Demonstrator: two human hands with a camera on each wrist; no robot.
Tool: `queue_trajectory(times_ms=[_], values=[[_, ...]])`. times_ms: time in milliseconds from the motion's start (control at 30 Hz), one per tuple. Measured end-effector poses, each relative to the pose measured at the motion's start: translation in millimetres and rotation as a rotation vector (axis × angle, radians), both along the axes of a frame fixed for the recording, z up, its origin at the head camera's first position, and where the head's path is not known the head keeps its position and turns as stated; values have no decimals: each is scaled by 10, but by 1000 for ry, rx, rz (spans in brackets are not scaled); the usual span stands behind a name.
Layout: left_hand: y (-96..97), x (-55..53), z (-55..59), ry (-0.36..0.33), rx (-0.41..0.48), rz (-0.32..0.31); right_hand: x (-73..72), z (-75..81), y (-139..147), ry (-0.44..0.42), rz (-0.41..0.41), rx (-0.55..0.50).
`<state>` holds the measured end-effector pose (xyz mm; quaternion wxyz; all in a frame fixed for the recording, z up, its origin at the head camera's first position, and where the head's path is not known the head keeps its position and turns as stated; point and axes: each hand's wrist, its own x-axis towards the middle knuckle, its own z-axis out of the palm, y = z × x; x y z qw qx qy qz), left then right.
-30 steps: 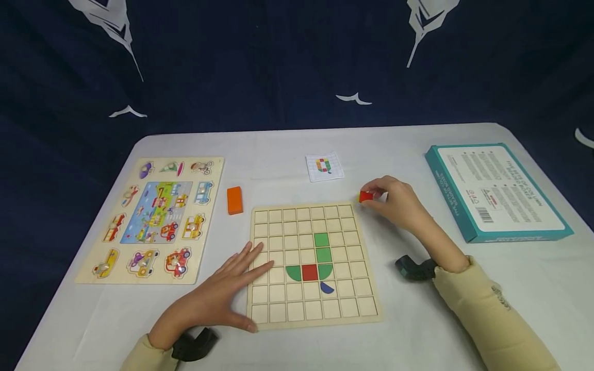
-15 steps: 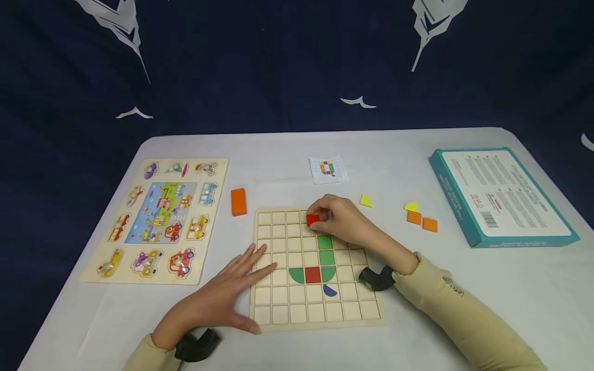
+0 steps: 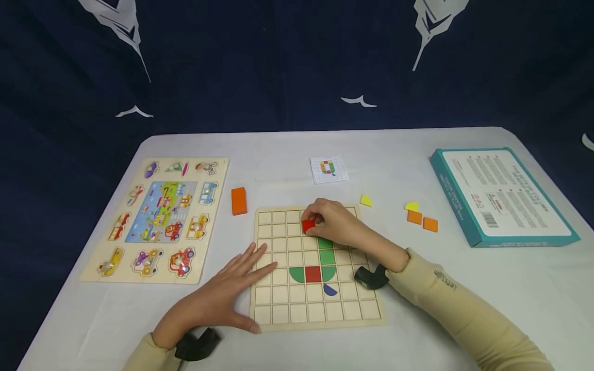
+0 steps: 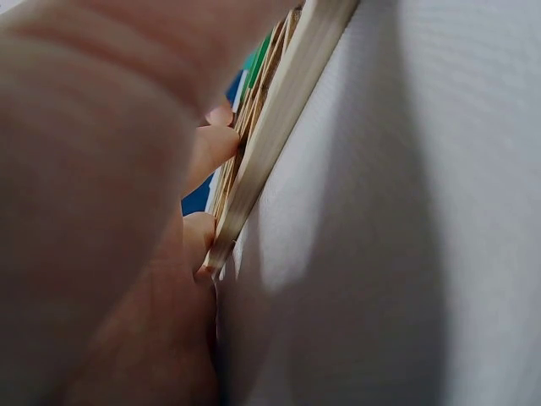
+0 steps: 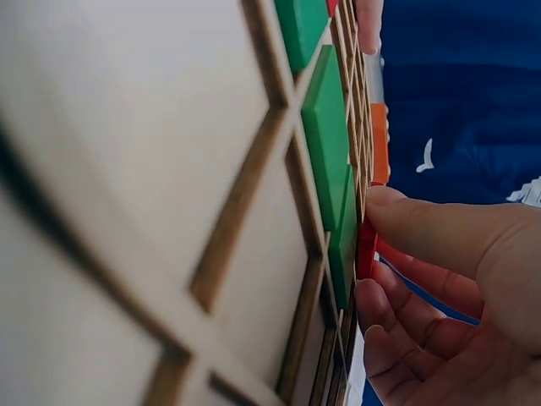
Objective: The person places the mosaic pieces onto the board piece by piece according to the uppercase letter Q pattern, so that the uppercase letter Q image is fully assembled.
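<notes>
A wooden grid board (image 3: 283, 314) lies on the white table. Its cells hold two green squares (image 3: 327, 256), a red square (image 3: 313, 274) flanked by green quarter shapes, and a blue piece (image 3: 329, 290). My right hand (image 3: 330, 222) pinches a small red block (image 3: 308, 226) over the board's upper cells, just above the green squares; in the right wrist view the red block (image 5: 366, 250) sits between thumb and fingers beside the green squares (image 5: 325, 144). My left hand (image 3: 227, 291) rests flat, fingers straight, on the board's left edge (image 4: 270, 144).
A pattern card (image 3: 328, 169) lies beyond the board. An orange block (image 3: 238, 201) sits left of it. Yellow pieces (image 3: 365, 201) and orange squares (image 3: 421, 220) lie to the right. A teal box (image 3: 501, 194) is at far right, a vehicle puzzle (image 3: 160, 218) at left.
My right hand carried the red block from the table right of the board leftward onto the board's upper cells, uncovering the yellow and orange pieces. The left hand stayed put.
</notes>
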<state>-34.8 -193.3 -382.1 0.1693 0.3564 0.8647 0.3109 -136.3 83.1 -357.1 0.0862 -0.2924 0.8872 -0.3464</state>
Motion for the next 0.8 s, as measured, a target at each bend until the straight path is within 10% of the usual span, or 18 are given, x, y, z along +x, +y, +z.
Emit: queue_trajectory(times_ms=[533, 800], values=[[44, -48, -8, 5, 1, -9, 3, 113, 145, 98, -33, -7], [20, 0, -1, -39, -21, 17, -187, 189, 725, 50, -275, -62]])
